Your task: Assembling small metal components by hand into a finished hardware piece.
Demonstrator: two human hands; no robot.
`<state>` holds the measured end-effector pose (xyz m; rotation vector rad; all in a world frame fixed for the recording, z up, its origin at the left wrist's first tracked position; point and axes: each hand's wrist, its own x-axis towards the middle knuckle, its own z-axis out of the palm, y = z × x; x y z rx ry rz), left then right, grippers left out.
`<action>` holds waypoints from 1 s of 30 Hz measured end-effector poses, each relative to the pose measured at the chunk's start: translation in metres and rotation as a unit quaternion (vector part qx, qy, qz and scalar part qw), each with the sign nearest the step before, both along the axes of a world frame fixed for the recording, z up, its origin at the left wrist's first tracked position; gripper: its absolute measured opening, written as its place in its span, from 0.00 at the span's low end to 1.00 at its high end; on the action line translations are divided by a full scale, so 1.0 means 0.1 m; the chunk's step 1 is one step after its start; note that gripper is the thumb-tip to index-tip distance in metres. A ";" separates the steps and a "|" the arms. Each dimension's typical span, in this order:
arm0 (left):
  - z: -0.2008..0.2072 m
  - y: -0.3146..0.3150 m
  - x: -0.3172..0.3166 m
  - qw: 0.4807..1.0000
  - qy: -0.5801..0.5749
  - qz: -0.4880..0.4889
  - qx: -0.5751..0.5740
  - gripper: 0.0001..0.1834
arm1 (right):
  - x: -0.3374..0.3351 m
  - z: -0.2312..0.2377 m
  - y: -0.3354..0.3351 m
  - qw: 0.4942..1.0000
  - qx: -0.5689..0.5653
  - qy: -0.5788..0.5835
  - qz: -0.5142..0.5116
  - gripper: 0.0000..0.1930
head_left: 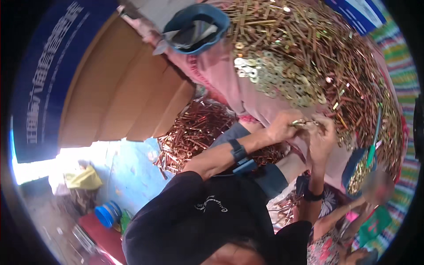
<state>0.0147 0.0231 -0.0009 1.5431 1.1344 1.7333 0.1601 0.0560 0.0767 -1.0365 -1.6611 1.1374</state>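
Note:
My left hand (284, 126) and my right hand (323, 136) are raised close together over the near edge of a pink cloth (260, 100). The fingers of both hands are closed around a small brass-coloured metal piece (299, 123), mostly covered by the fingertips, so its exact kind is unclear. Just beyond my hands lies a patch of pale, shiny washers (282, 75). A wide heap of long, thin, brass-coloured bolts (353, 88) surrounds the washers on the far and right sides.
Another heap of reddish metal bolts (194, 132) lies below my left forearm. A blue bin (197, 46) sits at the far left of the cloth, beside a large cardboard box (123, 84). At the right, another person (327, 238) sits near a blue container of small parts (360, 176).

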 end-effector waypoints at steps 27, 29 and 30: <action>0.06 -0.08 -0.16 0.986 -0.034 -0.091 -0.135 0.33 | 0.11 -0.05 0.19 0.981 -0.038 -0.159 -0.103 0.15; -0.03 -0.11 -0.19 0.988 -0.027 -0.094 -0.123 0.32 | -0.13 0.03 0.50 0.981 0.009 -0.172 -0.090 0.14; -0.05 -0.09 -0.16 0.987 -0.028 -0.100 -0.127 0.32 | -0.14 -0.03 0.64 0.980 0.011 -0.175 -0.096 0.14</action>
